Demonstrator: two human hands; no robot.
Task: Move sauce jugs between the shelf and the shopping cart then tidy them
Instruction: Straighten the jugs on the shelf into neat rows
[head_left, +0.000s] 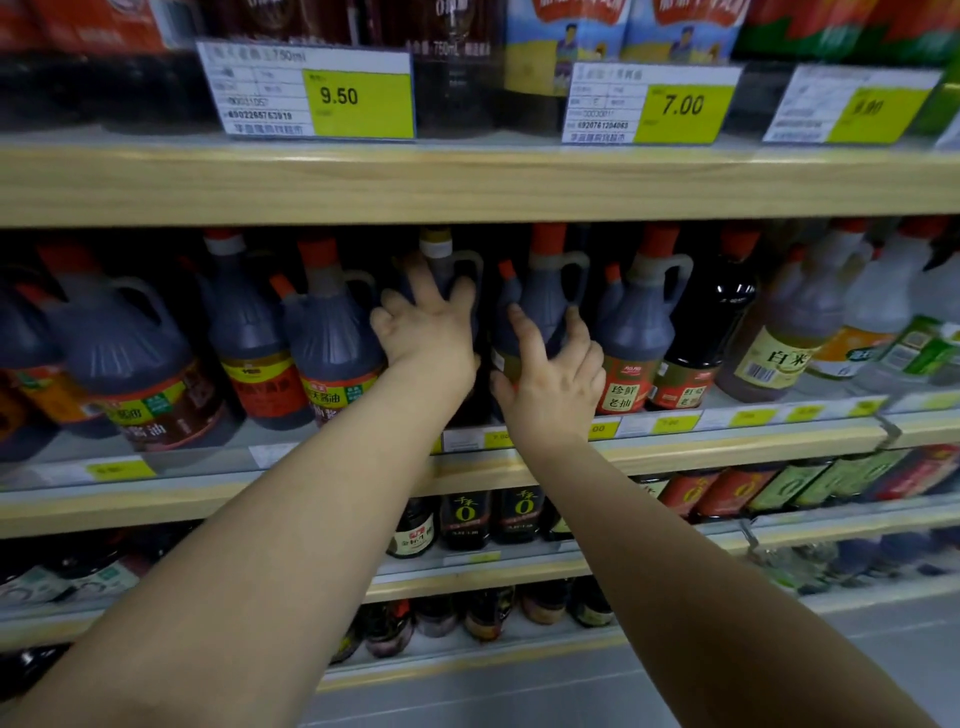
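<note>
Head view: both bare arms reach forward to the middle shelf (753, 444) of a store rack.

The left hand (428, 325) sits on the shoulder of a dark sauce jug with a pale cap (441, 265). Its fingers are spread and curled over the jug on either side of the neck.

The right hand (558, 371) lies on the next jug to the right, the red-capped jug (545, 291). The fingers are splayed, fairly straight and flat on the front of the body, with the thumb low on its left side.

Both jugs stand upright on the shelf, side by side in the row, and the two hands are close but not touching.

More dark jugs stand to the left (332, 332), and one stands just right of the right hand (639, 322). Next comes a tall black bottle (711, 322), then pale jugs (878, 301) at the far right, which are blurred.

The shelf above (467, 182) carries yellow price tags reading 9.50 (358, 98) and 7.00 (683, 106). Small dark bottles (465, 514) stand on the shelf below, between the forearms. Label text is mostly too blurred to read.
</note>
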